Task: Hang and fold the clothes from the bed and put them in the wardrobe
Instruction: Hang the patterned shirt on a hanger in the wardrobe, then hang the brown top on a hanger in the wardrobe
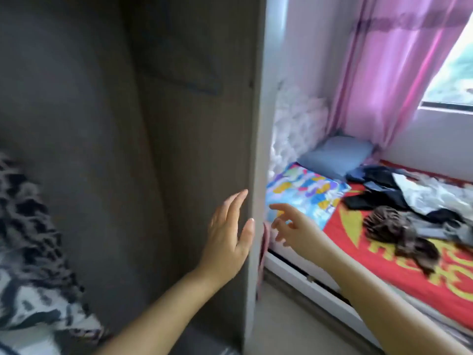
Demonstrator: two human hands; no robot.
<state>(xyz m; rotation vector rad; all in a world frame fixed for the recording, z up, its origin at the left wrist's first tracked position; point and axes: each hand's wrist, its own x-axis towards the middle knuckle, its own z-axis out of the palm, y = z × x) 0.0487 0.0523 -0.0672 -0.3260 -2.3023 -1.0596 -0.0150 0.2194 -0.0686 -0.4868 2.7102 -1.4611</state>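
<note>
The dark inside of the wardrobe fills the left half of the head view. My left hand is open, fingers straight, just inside the wardrobe's pale side panel. My right hand reaches past that panel toward the bed, fingers spread and holding nothing. A pile of clothes lies on the bed's red and yellow cover: dark blue and black pieces, a white patterned one, and a brown striped garment nearest me. A black and white patterned garment sits at the wardrobe's lower left.
A bright patterned pillow and a blue pillow lie at the head of the bed. Pink curtains hang beside a window at the right. A strip of pale floor runs between wardrobe and bed frame.
</note>
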